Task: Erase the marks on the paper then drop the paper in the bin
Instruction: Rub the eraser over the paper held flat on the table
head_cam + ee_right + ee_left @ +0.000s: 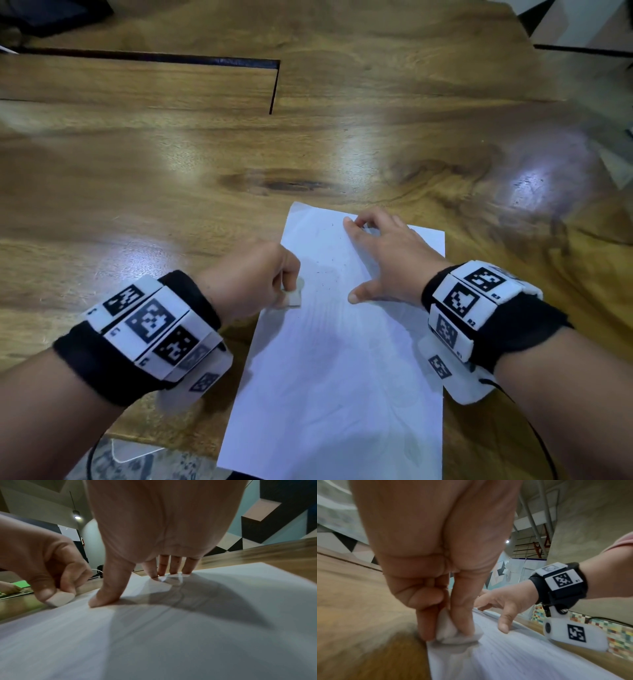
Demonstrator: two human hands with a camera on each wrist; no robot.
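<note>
Paper (342, 359) flat on the table (171, 171), lower centre of the head view, long axis from the bottom edge up toward the middle of the frame, leaning slightly right at the top, one short end hanging past the table's near edge at the bottom. Left hand (253, 274) at the sheet's left edge, fingers clamped round a white eraser (293, 294), eraser tip touching the paper just inside that edge. Right hand (387, 253) spread over the upper right part, fingertips (169, 572) and thumb pressing straight down, grasping nothing, pinning the sheet. Faint grey marks (325, 260) between the two hands, up and right of the eraser, nearer the left hand. Likely next: short strokes rightward into those marks, right hand holding against creasing. Bin not in view anywhere.
</note>
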